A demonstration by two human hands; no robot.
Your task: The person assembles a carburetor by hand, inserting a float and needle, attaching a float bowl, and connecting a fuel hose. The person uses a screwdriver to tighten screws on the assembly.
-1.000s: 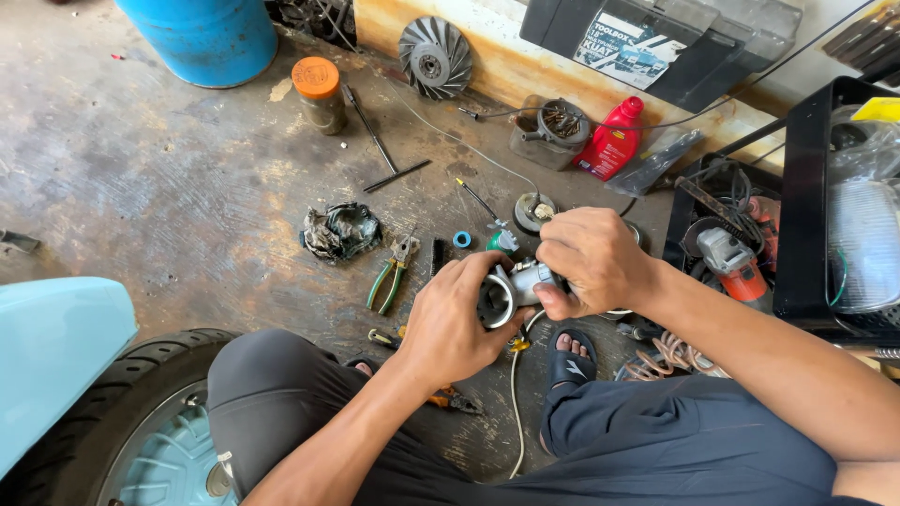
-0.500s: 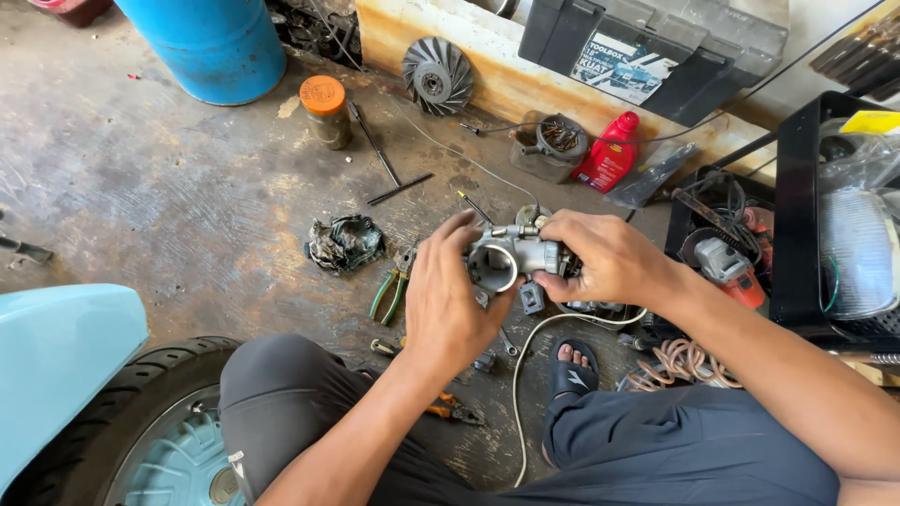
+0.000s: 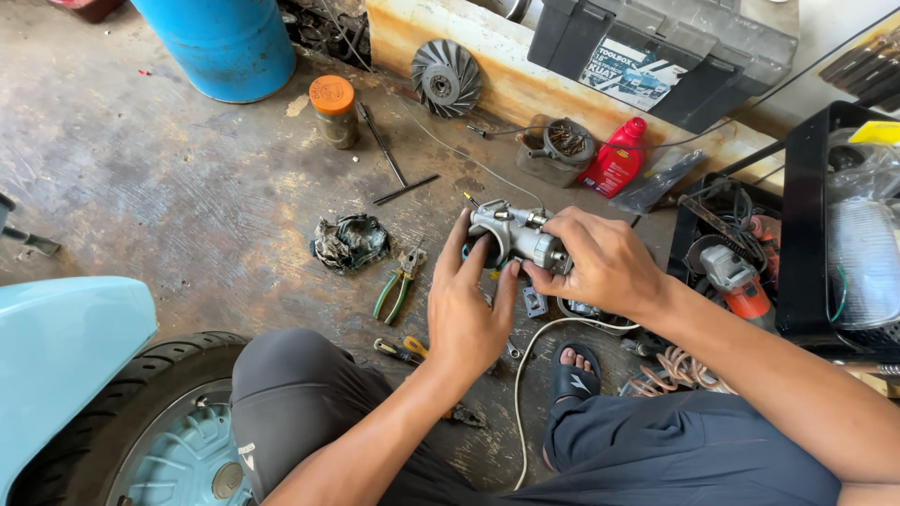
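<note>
A grey metal carburetor (image 3: 511, 234) is held above the concrete floor between both hands. My left hand (image 3: 469, 314) cups its round open end from below, fingers spread against it. My right hand (image 3: 605, 262) grips the other end from the right, thumb and fingers around the body. A thin cable (image 3: 450, 150) runs from the part toward the far wall. Green-handled pliers (image 3: 398, 286) lie on the floor just left of my left hand, with a dirty crumpled rag (image 3: 349, 241) beyond them.
A blue barrel (image 3: 220, 42), an orange-lidded jar (image 3: 334, 111), a finned fan wheel (image 3: 446, 78), a red bottle (image 3: 616, 157) and a grey toolbox (image 3: 675, 52) stand at the back. A black crate (image 3: 802, 234) holds an angle grinder (image 3: 736, 276). A scooter tyre (image 3: 159, 412) is at the lower left.
Both hands have lifted the carburetor up and away from my lap and turned it; the left hand has opened from a grip to a spread cupping hold.
</note>
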